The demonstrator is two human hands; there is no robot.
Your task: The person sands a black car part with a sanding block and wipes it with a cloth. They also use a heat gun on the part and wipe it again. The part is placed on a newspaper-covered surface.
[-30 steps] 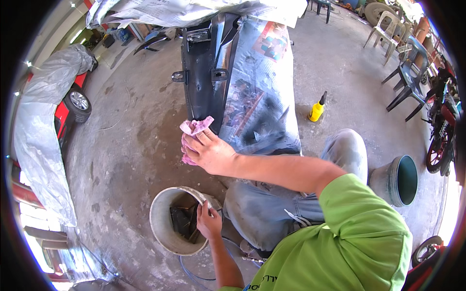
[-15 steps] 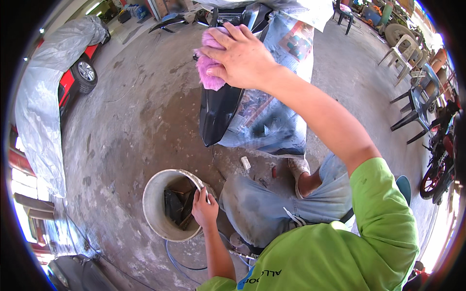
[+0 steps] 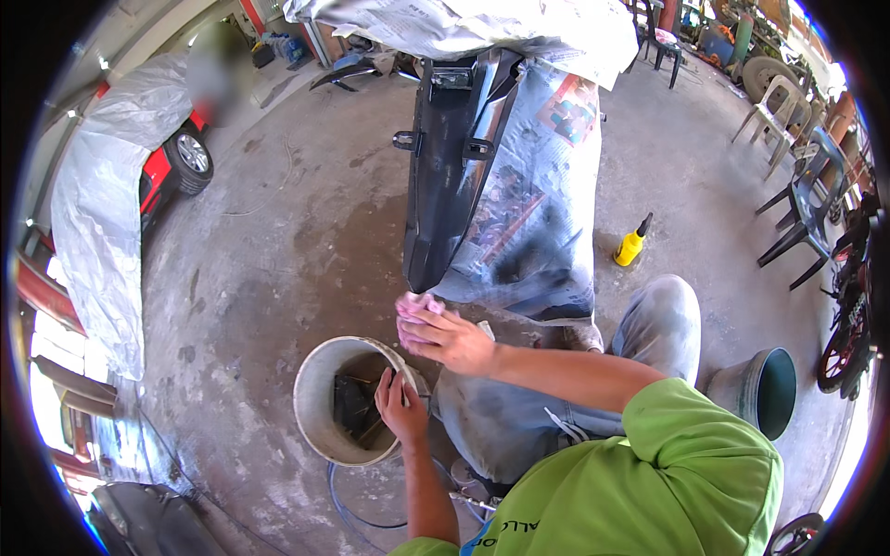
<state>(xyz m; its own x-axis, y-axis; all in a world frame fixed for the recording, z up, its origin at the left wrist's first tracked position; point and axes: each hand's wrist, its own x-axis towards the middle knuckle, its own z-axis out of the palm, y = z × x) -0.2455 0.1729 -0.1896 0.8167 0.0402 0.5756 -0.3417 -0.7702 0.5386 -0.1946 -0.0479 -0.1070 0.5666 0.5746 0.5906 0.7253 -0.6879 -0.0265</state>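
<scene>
A long black plastic panel (image 3: 445,176) lies along the left side of a stand covered in paint-marked printed sheeting (image 3: 533,208). Just below the panel's pointed lower end, my right hand (image 3: 459,341) is closed on a crumpled pink cloth (image 3: 419,315). My left hand (image 3: 403,412) grips the near-right rim of a whitish bucket (image 3: 315,403); dark pieces I cannot make out clearly lie inside it. My jeans-clad leg is beneath my right arm.
A red car (image 3: 156,178) under a grey cover is at left. A yellow bottle (image 3: 629,248) stands right of the stand, a green-lined bucket (image 3: 751,394) beside my knee. Chairs (image 3: 802,199) and a motorbike (image 3: 844,310) line the right side. Hoses lie below the whitish bucket.
My right hand and the pink cloth went up over the panel, then came back down toward me to below its lower end. My left hand has stayed on the bucket rim.
</scene>
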